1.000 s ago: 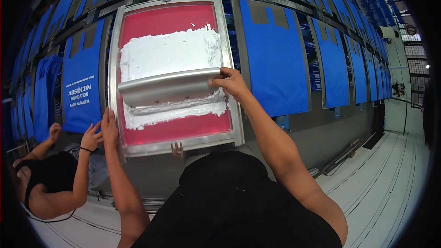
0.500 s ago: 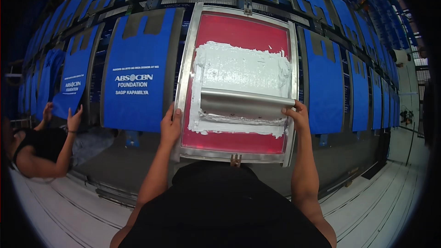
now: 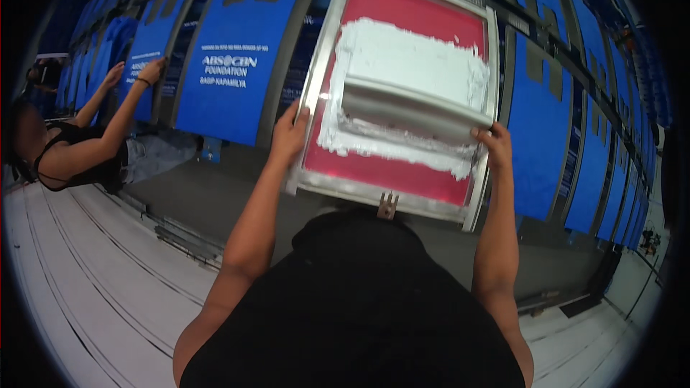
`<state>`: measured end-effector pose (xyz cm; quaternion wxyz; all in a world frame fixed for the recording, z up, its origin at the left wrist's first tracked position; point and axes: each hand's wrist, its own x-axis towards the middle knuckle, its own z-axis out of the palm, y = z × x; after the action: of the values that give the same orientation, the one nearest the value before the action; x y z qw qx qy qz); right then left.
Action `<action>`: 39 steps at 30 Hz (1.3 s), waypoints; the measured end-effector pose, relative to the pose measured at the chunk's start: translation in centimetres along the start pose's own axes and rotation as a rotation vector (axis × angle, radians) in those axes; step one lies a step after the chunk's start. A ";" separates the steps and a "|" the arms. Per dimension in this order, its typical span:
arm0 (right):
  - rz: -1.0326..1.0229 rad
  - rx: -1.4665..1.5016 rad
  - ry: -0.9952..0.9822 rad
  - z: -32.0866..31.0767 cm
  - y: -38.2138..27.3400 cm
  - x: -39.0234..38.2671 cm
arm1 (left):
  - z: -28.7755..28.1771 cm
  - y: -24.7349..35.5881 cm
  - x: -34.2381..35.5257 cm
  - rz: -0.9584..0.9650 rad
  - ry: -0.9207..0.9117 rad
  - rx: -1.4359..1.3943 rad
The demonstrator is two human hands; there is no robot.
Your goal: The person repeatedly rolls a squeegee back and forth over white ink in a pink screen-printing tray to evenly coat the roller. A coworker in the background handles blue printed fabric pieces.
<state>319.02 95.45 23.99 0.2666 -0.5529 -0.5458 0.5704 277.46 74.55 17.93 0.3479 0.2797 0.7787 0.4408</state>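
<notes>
A silkscreen frame [image 3: 325, 57] with metal rails stands before me, tilted in the view. Its red mesh [image 3: 402, 1] carries a thick patch of white ink [image 3: 410, 52]. Across the lower part of the ink lies a long metal squeegee [image 3: 413, 109]. My left hand [image 3: 289, 136] is closed around the frame's left rail, its fingers partly hidden behind it. At the opposite side my right hand [image 3: 496, 147] grips the squeegee's right end, close against the right rail; whether it also holds the rail I cannot tell.
Blue printed bags lie flat on grey boards along the rack, such as one bag [image 3: 233, 65] left of the frame and another bag [image 3: 533, 122] right of it. A metal hinge clip [image 3: 388, 205] sticks out at the frame's near edge. A co-worker [image 3: 90, 133] handles a bag at far left.
The whole view has tilted and shifted, so the frame appears higher and further right. My grips look the same. The co-worker's bag, lifted at its lower edge before, now lies flatter.
</notes>
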 end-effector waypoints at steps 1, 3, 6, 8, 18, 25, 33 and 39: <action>0.027 -0.030 -0.018 -0.1 -0.2 0.2 | 0.2 -0.9 0.1 -0.002 0.008 0.000; 0.023 -0.052 -0.034 0.0 -0.9 0.3 | 0.2 -0.9 0.1 0.026 0.020 0.051; 0.002 0.052 -0.037 -0.2 -1.1 1.1 | -1.3 3.2 -1.2 -0.026 -0.074 -0.146; -0.012 0.024 -0.045 -0.7 -2.1 1.2 | -2.5 5.5 -1.7 -0.009 -0.084 -0.130; -0.010 -0.073 -0.072 -0.7 -6.1 1.3 | -5.6 7.3 -0.3 -0.094 -0.290 -0.211; 0.019 -0.081 -0.040 -0.9 -5.3 1.2 | -6.1 9.9 -1.5 -0.026 -0.351 -0.212; 0.005 -0.118 -0.019 0.1 -6.0 0.6 | -6.6 10.0 -1.4 -0.113 -0.318 0.024; 0.009 -0.045 -0.065 -0.3 -3.4 0.4 | -3.5 3.4 -1.9 0.072 -0.202 -0.226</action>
<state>318.17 96.79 27.03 0.2336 -0.5422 -0.5644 0.5770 276.27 72.96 22.77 0.4378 0.3094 0.6746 0.5075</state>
